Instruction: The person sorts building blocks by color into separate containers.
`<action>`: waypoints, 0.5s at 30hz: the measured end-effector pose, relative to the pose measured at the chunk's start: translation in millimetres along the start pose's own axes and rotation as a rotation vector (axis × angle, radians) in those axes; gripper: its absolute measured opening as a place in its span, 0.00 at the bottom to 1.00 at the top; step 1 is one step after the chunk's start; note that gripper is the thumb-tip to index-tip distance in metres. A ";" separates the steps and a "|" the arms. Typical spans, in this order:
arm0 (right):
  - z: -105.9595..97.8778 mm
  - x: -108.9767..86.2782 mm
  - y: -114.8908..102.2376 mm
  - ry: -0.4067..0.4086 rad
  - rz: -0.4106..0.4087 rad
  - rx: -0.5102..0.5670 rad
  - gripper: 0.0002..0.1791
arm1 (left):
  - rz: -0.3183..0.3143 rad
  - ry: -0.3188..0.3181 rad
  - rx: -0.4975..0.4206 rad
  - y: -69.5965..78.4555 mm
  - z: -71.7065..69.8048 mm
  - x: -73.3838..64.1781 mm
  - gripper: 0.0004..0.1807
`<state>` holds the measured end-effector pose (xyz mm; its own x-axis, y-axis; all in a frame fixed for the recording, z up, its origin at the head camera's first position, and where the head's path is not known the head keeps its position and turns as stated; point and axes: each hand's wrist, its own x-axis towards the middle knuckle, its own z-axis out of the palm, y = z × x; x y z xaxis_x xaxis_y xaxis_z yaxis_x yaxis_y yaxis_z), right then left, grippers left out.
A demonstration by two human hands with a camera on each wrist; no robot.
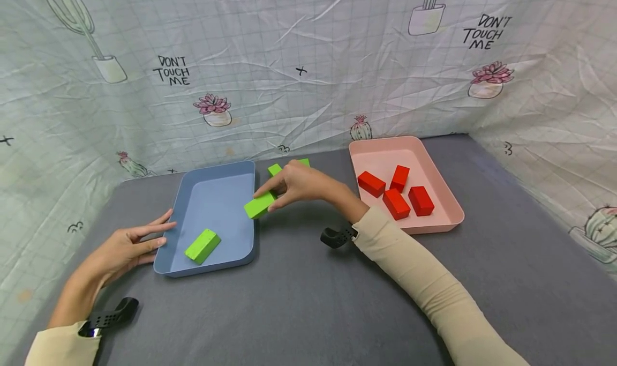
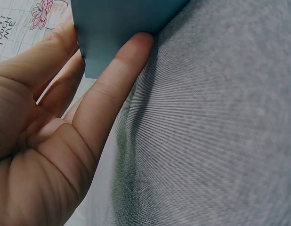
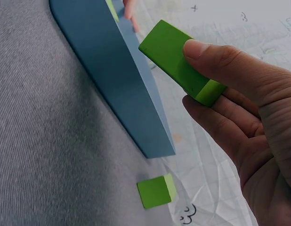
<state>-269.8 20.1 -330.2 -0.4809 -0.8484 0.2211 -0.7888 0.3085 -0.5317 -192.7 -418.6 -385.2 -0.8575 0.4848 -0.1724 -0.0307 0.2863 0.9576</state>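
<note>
- Your right hand [image 1: 303,181] grasps a green block [image 1: 259,205], pinching it between thumb and fingers; the block is tilted and raised at the right rim of the blue tray [image 1: 217,194].
- Your left hand [image 1: 127,248] grasps nothing you could lift away: its fingers are extended and touch the outer left side of that same tray.
- Inside the blue tray, near its front left corner, lies a second green block [image 1: 203,246], apart from the walls.
- Beyond your right hand, to the right of the blue tray, you have two more pieces of green, one nearer the tray [image 1: 274,169] and one farther right [image 1: 304,162]; your hand partly hides them.
- Well to the right stands the pink tray [image 1: 409,151], with four red blocks [image 1: 397,204] lying in it.
- Both trays stand on the grey table [image 1: 299,301], in front of a pale cloth [image 1: 289,98] printed with potted plants and the words "DON'T TOUCH ME".
- You wear beige sleeves [image 1: 414,264], and a black device [image 1: 336,237] sits at your right wrist.
</note>
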 end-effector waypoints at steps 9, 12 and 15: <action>3.2 6.7 -3.0 0.009 -0.045 -0.035 0.23 | -0.013 -0.006 -0.006 2.2 0.9 -0.7 0.28; 4.1 7.0 -2.8 0.011 -0.049 -0.037 0.22 | -0.013 -0.014 -0.009 1.9 0.9 -0.7 0.28; 4.3 6.5 -2.7 0.019 -0.045 -0.030 0.22 | -0.017 -0.018 -0.002 2.6 0.3 0.3 0.28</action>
<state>-269.1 11.9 -330.9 -0.4516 -0.8534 0.2603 -0.8207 0.2828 -0.4964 -192.9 -417.5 -382.8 -0.8472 0.4951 -0.1926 -0.0458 0.2932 0.9550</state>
